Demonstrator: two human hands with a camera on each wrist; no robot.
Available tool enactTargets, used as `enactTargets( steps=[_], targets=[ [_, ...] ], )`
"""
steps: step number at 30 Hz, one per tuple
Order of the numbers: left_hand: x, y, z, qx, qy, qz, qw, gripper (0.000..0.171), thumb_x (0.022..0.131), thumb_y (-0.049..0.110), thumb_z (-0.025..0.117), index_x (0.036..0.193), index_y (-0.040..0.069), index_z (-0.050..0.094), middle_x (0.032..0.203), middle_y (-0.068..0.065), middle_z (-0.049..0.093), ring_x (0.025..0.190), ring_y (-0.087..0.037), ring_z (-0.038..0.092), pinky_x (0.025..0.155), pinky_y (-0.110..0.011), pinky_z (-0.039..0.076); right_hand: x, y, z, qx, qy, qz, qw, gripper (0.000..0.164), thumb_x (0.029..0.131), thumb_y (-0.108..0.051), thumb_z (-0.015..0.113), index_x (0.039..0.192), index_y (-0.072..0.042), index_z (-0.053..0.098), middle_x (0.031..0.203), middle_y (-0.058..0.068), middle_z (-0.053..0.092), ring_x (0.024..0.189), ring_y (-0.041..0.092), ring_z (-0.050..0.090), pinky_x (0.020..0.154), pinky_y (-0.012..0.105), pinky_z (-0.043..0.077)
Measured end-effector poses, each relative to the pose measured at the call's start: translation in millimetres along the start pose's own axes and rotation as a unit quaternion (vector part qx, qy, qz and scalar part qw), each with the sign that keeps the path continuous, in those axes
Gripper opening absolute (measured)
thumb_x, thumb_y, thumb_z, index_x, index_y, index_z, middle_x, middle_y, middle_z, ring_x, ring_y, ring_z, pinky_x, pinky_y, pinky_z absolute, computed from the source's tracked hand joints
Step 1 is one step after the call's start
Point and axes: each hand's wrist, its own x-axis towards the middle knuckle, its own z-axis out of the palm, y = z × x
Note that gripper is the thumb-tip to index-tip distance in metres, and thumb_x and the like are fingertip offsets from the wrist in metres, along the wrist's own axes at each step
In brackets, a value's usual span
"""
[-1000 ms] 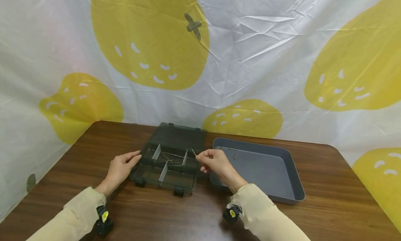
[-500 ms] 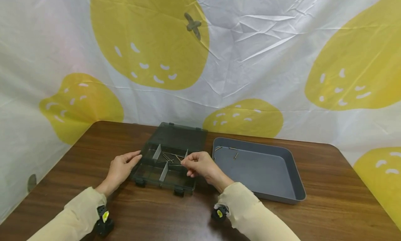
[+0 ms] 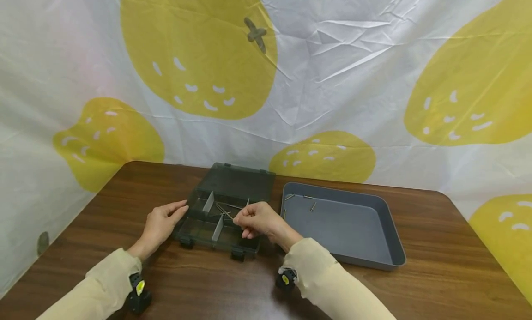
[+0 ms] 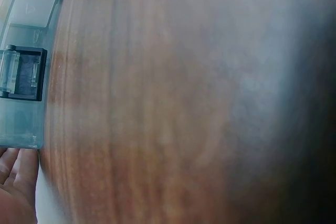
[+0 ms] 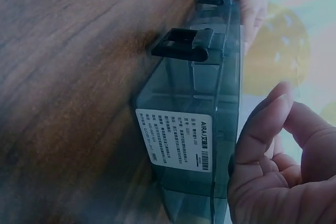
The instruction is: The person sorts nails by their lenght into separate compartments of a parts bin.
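Note:
A dark translucent compartment box [image 3: 237, 241] lies on the table with its lid [image 3: 237, 179] folded back. Pale dividers [image 3: 218, 228] split it, and several thin screws [image 3: 222, 209] lie crossed in its middle rear compartment. My left hand [image 3: 158, 223] rests its fairly straight fingers and thumb against the box's left side; the left wrist view has its fingers [image 4: 23, 177] right at the box's end wall. Over the box's right half, my right hand [image 3: 259, 223] pinches a thin screw [image 3: 230, 217] between thumb and index finger, its tip overlapping the other screws in the head view.
To the right stands a shallow blue-grey tray [image 3: 353, 232] with several screws [image 3: 313, 207] near its back left corner. Black latches [image 3: 238, 254] stick out at the box's front. Behind the wooden table [image 3: 440, 246] hangs a lemon-print cloth [image 3: 332, 80].
My right hand has moved left from the gap between tray and box to over the box, carrying the screw with it, then slightly lower. My left hand has stayed at the box's side.

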Motion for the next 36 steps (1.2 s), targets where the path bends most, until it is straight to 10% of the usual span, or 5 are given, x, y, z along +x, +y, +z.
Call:
enactTargets(
  steps=[27,36],
  targets=[
    [-0.9,1.4,-0.6,0.0,-0.004,-0.007,1.0,0.044,0.098,0.031,0.052,0.131,0.001,0.055,0.13,-0.02,0.055,0.118,-0.037,0.053,0.093,-0.051,0.047,3.7,0.5,9.3,-0.046,0.033,-0.005,0.998,0.012,0.087,0.001,0.062,0.087,0.012,0.067,0.091,0.022,0.07,0.043,0.002,0.055,0.044,0.016,0.048],
    [-2.3,2.0,-0.4,-0.003,-0.008,-0.009,0.9999,0.047,0.098,0.034,0.051,0.131,0.001,0.055,0.131,-0.02,0.054,0.119,-0.038,0.052,0.093,-0.051,0.046,1.5,1.0,9.4,-0.029,0.048,-0.003,0.998,0.012,0.087,-0.002,0.064,0.084,0.009,0.067,0.063,0.011,0.062,0.043,0.004,0.056,0.045,0.017,0.049]
  ],
)
